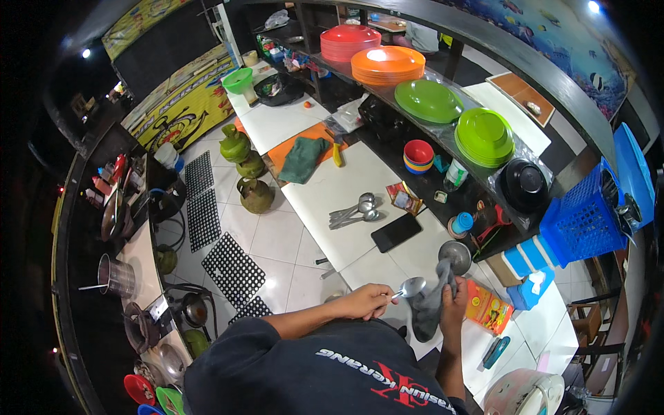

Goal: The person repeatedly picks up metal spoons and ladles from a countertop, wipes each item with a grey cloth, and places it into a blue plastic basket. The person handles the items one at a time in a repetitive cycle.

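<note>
Pinched by its handle in my left hand (pixel 371 302) is a metal spoon (pixel 413 287), its bowl pointing right. My right hand (pixel 454 301) grips a dark grey cloth (pixel 426 317) that hangs down just right of the spoon. The spoon's bowl is close to the cloth's edge; I cannot tell whether they touch. Beyond the cloth is a round metal bowl (pixel 456 254), partly covered by it. Several metal spoons (pixel 357 211) lie bunched on the white tiled counter (pixel 311 207), near a black smartphone (pixel 397 232). An orange printed box (pixel 487 306) lies right of my right hand.
A shelf holds stacked red plates (pixel 350 44), orange plates (pixel 388 65) and green plates (pixel 483 136). A blue plastic basket (pixel 581 228) stands at right. A yellow-handled knife (pixel 337 154) and green cloth (pixel 303 161) lie farther left. Green gas cylinders (pixel 257 195) stand on the floor.
</note>
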Demonstrator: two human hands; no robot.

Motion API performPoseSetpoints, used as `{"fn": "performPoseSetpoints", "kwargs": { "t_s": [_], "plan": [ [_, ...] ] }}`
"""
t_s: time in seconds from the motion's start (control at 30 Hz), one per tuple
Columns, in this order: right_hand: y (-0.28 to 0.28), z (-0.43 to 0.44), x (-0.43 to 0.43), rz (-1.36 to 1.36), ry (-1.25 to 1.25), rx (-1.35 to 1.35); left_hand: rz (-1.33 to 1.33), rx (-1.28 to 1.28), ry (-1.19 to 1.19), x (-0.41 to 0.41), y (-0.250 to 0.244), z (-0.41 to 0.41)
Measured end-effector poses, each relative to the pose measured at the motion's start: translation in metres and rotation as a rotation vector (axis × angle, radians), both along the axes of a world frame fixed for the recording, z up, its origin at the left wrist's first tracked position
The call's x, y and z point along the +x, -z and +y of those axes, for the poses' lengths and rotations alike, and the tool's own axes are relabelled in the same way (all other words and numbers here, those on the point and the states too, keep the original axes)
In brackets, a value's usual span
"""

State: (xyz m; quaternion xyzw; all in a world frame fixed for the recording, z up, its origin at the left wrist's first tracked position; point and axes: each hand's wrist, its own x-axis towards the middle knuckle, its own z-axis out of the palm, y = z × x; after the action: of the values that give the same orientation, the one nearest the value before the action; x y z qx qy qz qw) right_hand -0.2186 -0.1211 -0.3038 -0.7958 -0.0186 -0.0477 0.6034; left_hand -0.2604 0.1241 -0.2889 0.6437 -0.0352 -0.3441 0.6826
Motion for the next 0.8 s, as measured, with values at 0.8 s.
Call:
{"fn": "performPoseSetpoints", "kwargs": {
  "t_s": [0.8],
  "plan": [
    [-0.025,0.062,-0.032,-0.281,-0.073,-0.121,0.147,-0.377,-0.045,0.002,0.013,-0.024]
  ]
}}
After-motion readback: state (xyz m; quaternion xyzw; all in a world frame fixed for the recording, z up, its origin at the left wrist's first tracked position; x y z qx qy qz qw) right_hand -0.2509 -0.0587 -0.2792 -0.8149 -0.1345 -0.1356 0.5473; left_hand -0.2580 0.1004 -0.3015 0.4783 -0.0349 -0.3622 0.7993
